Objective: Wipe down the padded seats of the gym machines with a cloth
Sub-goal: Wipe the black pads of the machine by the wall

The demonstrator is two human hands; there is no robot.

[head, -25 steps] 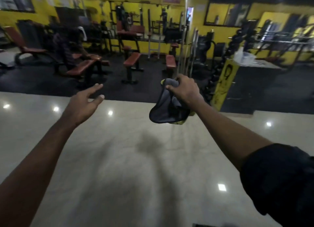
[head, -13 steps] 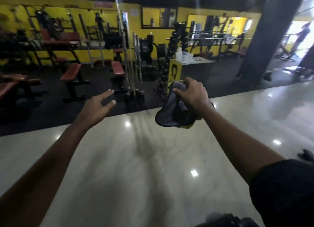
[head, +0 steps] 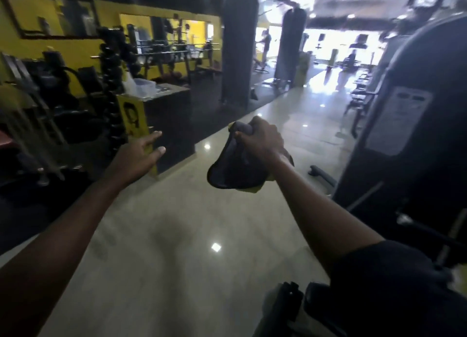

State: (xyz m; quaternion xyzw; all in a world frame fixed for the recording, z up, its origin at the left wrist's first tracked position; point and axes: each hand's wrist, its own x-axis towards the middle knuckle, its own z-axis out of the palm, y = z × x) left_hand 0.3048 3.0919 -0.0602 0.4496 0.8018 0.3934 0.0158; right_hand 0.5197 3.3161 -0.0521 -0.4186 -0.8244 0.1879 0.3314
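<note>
The right hand (head: 260, 141) is clenched around the bunched top of a dark grey cloth (head: 233, 167), held out in mid-air at arm's length over the glossy pale floor (head: 177, 235). The cloth hangs from the fist and flares into a rounded, cupped lower hem, with a bit of yellow fabric peeking out at its bottom right edge. Its long axis runs from the fist down and to the left, the open hem facing the floor. The left hand (head: 137, 157) is empty, fingers (head: 154, 136) spread and extended forward, well apart from the cloth. Ahead, the pale floor forms a clear lane running away toward bright windows. A black mat edge with a yellow sign (head: 134, 117) and dumbbell rack (head: 111, 66) borders it on the left; a dark machine frame (head: 409, 134) crowds the right side, and black equipment sits at the bottom edge.
</note>
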